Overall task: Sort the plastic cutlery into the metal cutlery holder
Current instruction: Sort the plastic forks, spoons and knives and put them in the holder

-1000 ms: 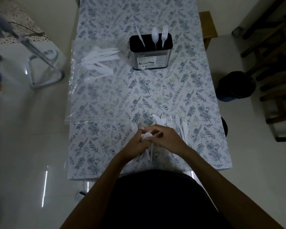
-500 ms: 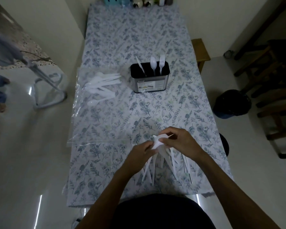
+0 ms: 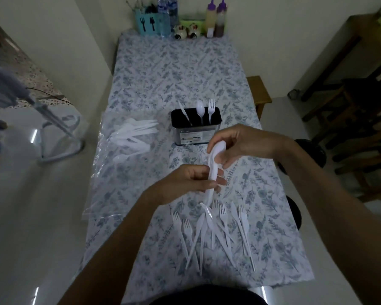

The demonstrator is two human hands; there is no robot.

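Both hands (image 3: 191, 181) (image 3: 240, 143) grip white spoons (image 3: 215, 164); holder (image 3: 196, 130) label unreadable.

Your hands grip white glossy plastic spoons (image 3: 215, 164); beyond them, a brushed-metal cutlery holder (image 3: 196, 130); below, a matt floral tablecloth (image 3: 174, 62).

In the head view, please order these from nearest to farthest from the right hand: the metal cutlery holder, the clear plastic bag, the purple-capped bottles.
From the right hand:
1. metal cutlery holder, just beyond it, slightly left.
2. clear plastic bag, on the table's left side.
3. purple-capped bottles, at the table's far end.
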